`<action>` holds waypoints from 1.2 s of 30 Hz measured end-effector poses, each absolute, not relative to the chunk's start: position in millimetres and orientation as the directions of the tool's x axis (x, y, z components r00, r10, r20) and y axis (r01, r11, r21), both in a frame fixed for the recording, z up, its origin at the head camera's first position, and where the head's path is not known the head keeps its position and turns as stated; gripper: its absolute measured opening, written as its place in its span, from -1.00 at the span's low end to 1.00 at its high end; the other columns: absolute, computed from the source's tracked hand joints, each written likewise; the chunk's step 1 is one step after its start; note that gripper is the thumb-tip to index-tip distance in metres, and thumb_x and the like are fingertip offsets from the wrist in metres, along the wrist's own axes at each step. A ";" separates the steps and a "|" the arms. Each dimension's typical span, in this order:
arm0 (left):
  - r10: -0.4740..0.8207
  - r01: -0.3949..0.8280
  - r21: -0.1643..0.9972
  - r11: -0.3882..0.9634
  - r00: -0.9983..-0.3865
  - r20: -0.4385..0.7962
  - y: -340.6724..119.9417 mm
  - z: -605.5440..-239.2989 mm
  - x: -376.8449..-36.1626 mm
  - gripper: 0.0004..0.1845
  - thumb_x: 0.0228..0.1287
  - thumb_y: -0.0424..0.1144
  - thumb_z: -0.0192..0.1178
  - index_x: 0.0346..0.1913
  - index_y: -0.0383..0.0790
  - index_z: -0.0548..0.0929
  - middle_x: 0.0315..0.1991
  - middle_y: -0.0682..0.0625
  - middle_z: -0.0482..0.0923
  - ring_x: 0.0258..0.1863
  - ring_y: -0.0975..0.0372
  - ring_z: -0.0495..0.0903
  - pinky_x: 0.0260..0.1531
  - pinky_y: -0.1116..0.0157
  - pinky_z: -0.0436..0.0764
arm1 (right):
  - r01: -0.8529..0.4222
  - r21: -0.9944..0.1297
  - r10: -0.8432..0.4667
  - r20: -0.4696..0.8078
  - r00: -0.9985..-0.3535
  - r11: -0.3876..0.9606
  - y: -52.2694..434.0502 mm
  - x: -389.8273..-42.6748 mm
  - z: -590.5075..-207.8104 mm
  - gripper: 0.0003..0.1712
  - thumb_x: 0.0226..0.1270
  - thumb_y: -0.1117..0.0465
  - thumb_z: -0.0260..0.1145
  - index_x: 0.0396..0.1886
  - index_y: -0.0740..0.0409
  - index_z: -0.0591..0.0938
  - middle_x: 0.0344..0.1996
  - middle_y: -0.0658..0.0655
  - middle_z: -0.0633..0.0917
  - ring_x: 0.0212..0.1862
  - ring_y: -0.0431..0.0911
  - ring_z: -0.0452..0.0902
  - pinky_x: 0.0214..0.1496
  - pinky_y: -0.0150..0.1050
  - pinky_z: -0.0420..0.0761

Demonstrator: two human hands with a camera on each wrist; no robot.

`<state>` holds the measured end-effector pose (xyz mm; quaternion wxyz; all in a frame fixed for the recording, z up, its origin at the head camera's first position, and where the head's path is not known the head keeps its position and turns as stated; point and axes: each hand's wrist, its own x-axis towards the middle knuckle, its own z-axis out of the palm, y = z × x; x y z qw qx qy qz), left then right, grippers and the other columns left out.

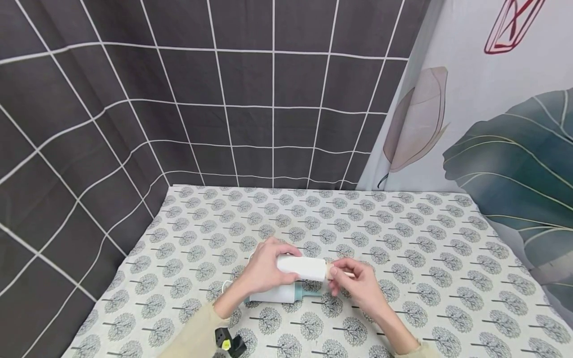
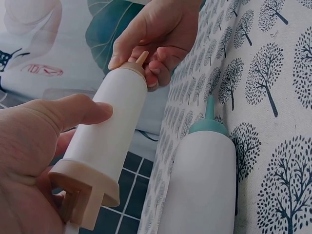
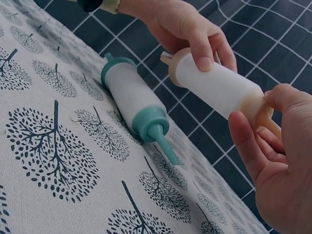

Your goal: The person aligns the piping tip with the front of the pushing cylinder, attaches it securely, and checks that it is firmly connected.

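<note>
The left hand (image 1: pixel 261 271) grips a white tube with beige ends (image 1: pixel 301 267) just above the table, fingers curled round its barrel. The right hand (image 1: pixel 358 284) pinches the beige tip (image 2: pixel 142 58) at the tube's far end. Right beneath them a second tube with teal ends (image 3: pixel 134 100) lies on the tree-print cloth (image 1: pixel 403 238). A small black and yellow object (image 1: pixel 229 342) sits by the left sleeve.

You'll find nothing to read here. No words, brands or numbers show on anything in any of your views.
</note>
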<state>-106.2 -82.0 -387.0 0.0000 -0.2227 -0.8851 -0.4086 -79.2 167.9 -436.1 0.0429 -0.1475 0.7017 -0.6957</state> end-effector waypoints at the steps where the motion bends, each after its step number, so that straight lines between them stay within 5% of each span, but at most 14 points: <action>1: 0.394 0.395 0.725 0.565 -0.901 0.183 -82.1 -386.9 -106.3 -0.56 -0.20 -0.29 0.58 -0.12 -0.06 0.77 -0.18 0.10 0.58 -0.16 0.18 0.40 -0.14 0.08 0.39 | -0.144 -0.990 -0.267 0.142 -0.953 -0.012 168.0 -79.3 -436.1 -0.71 0.43 0.36 0.24 -0.11 0.61 0.53 -0.40 0.47 0.63 -0.50 -0.07 0.64 -0.36 -0.20 0.70; 20: 0.386 0.382 0.741 0.552 -0.905 0.179 -82.2 -387.2 -105.1 -0.55 -0.20 -0.29 0.58 -0.10 -0.09 0.77 -0.17 0.09 0.57 -0.15 0.18 0.40 -0.14 0.07 0.40 | -0.066 -0.995 -0.185 0.052 -0.981 0.070 166.4 -78.4 -434.2 -0.69 0.47 0.25 0.24 -0.13 0.52 0.59 -0.47 0.42 0.65 -0.60 -0.01 0.59 -0.48 -0.23 0.66; 27: 0.383 0.392 0.739 0.548 -0.903 0.195 -82.9 -388.6 -105.0 -0.55 -0.21 -0.28 0.59 -0.11 -0.07 0.77 -0.19 0.12 0.55 -0.17 0.21 0.40 -0.13 0.08 0.39 | -0.177 -0.983 -0.142 0.167 -0.976 0.058 164.6 -80.2 -436.1 -0.72 0.41 0.37 0.26 0.03 0.47 0.56 -0.21 0.28 0.69 -0.53 0.07 0.62 -0.45 -0.17 0.68; 36: 0.385 0.392 0.746 0.538 -0.902 0.197 -83.9 -390.5 -105.4 -0.55 -0.21 -0.28 0.59 -0.11 -0.06 0.77 -0.18 0.12 0.55 -0.16 0.21 0.41 -0.14 0.08 0.40 | -0.344 -0.938 -0.186 0.344 -0.920 -0.033 164.6 -83.4 -439.8 -0.70 0.34 0.50 0.24 0.03 0.57 0.50 -0.19 0.17 0.69 -0.45 0.02 0.61 -0.41 -0.28 0.67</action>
